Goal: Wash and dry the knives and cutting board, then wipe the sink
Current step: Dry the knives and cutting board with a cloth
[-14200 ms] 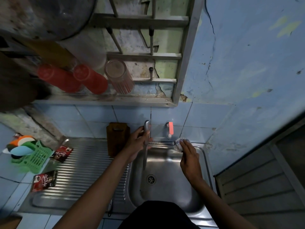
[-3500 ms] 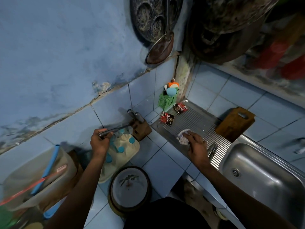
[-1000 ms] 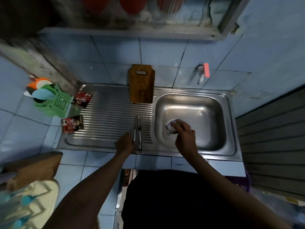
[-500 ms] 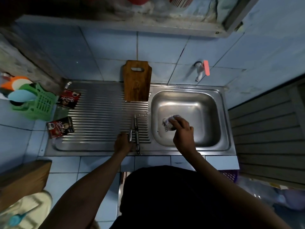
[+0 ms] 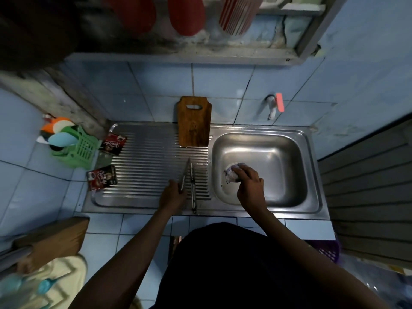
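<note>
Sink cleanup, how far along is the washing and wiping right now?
Looks done: the brown wooden cutting board stands against the tiles and one steel knife lies on the ribbed drainboard. In hand: the left hand grips a second knife, while the right hand presses a crumpled pale cloth into the steel sink basin. Left: finishing the basin wipe and putting away both knives.
</note>
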